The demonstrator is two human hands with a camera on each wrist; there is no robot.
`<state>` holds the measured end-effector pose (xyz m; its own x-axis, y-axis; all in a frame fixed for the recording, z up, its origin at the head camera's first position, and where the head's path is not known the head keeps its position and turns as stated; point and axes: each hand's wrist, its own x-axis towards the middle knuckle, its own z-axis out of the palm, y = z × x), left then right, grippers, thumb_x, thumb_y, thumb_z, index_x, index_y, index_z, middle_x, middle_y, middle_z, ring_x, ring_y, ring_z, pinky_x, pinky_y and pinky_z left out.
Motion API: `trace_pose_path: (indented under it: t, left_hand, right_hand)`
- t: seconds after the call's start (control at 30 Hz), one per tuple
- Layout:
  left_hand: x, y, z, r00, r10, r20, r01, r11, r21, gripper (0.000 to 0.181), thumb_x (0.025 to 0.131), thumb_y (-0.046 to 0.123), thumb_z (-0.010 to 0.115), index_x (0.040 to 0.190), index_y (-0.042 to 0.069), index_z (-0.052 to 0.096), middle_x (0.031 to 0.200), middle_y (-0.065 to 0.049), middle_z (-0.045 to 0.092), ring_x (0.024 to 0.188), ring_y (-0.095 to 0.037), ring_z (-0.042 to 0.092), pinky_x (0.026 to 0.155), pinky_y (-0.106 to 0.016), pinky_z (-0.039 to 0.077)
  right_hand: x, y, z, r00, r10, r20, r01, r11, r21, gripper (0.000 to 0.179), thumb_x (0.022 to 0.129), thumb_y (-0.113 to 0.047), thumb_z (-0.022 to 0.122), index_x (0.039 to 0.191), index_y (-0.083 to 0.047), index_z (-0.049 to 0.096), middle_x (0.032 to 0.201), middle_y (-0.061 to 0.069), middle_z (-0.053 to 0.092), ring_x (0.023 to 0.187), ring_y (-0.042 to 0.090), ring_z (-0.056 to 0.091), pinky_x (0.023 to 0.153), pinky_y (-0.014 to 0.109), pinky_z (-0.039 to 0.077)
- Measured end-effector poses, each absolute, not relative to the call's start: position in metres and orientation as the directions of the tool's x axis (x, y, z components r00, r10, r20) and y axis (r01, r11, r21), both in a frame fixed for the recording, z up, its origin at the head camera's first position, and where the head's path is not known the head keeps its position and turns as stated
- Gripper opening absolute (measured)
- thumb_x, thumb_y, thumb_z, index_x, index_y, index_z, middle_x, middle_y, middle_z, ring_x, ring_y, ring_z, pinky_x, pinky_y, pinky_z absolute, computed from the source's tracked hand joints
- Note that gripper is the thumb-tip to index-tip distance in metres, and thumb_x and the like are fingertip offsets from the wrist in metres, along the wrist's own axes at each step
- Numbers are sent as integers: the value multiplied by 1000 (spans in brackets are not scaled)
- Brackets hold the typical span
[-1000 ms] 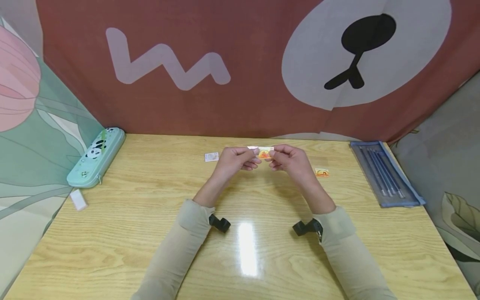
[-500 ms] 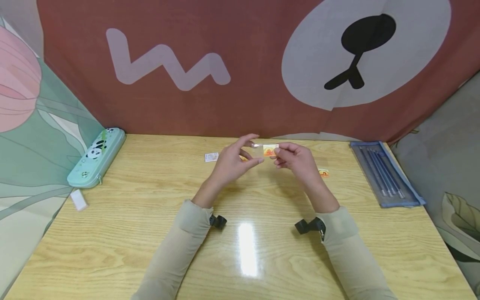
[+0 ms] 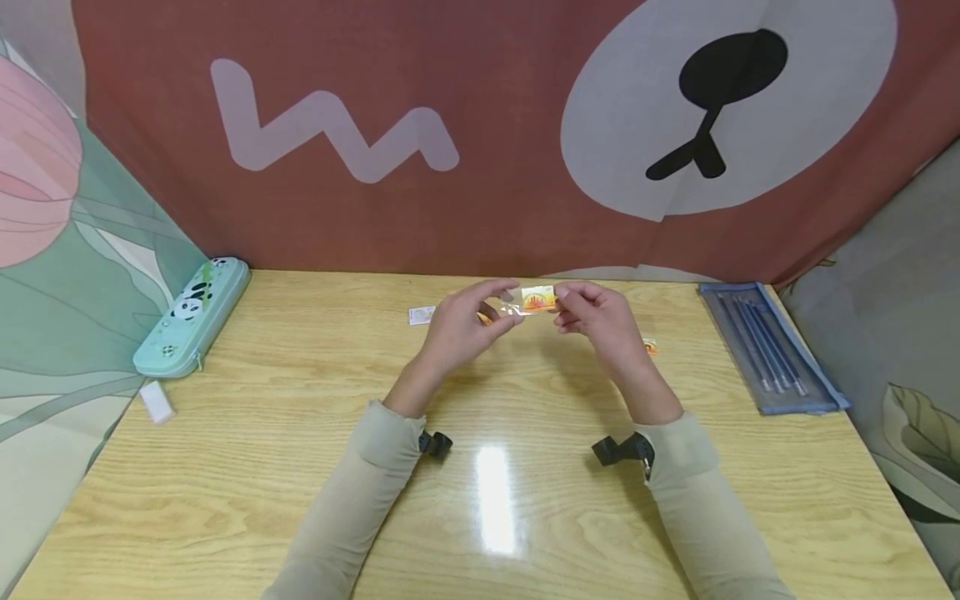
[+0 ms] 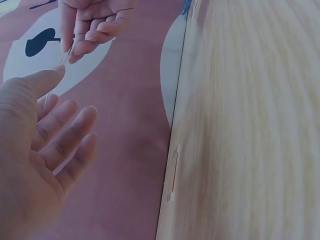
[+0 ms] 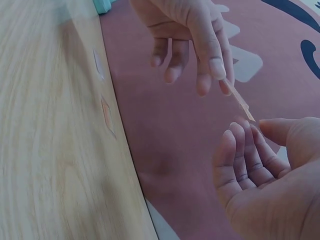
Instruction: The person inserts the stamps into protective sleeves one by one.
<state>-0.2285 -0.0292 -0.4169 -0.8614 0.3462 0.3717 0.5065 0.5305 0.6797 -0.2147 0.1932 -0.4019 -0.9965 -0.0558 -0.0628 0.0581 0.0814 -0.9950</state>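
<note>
Both hands hold a small clear plastic packet with an orange-and-yellow printed label (image 3: 538, 298) above the table's far part. My left hand (image 3: 461, 323) has its thumb and index finger spread at the clear end's lower and upper edges; in the right wrist view they hold that end. My right hand (image 3: 596, 315) pinches the label's right edge between thumb and fingers. A similar orange-printed packet (image 3: 650, 345) lies on the table, partly hidden by the right hand. Another orange piece (image 3: 486, 317) shows through the left hand's gap. Left of that hand lies a small whitish printed packet (image 3: 422, 315).
A mint panda pencil case (image 3: 193, 317) lies at the table's (image 3: 300, 483) far left, with a white block (image 3: 157, 402) by it. A blue mesh zip pouch (image 3: 772, 350) holding several pencils lies at the far right. A brown printed cloth (image 3: 510, 200) hangs behind.
My left hand has shifted from pinching beside the label to spreading finger and thumb at the packet's clear end. My right hand has moved slightly right, and more of the packet shows.
</note>
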Motion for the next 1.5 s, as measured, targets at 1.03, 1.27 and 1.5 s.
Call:
trace_pose_path:
  t: [1.03,1.27,1.5]
  left_hand:
    - [-228,-29,-417,-856,353,379,516,524,678,45,90,32,79,132,20,67,112,-3,76,78,-11,74,61,-24,56]
    - [-227,-29,-417,-854,353,382,518,525,675,45,90,32,79,131,20,67,110,0,76,78,-11,75,63,-24,58]
    - [-227,-28,-417,-843,361,399,537,523,662,45,91,32,78,132,19,67,110,-1,76,77,-10,74,61,-23,56]
  right_hand:
    - [-214,193,-402,-977,-189,-96,82,78,-994,40,104,-21,60,127,11,62,87,-7,77,75,7,70,74,25,63]
    - [-214,193,-402,-976,-192,-102,90,72,-993,38,104,-17,59,128,12,61,85,-8,76,75,6,71,73,24,62]
    - [-215,194,-403,-981,-164,-100,91,61,-994,35,101,-19,64,120,10,66,83,-5,76,73,8,71,72,25,63]
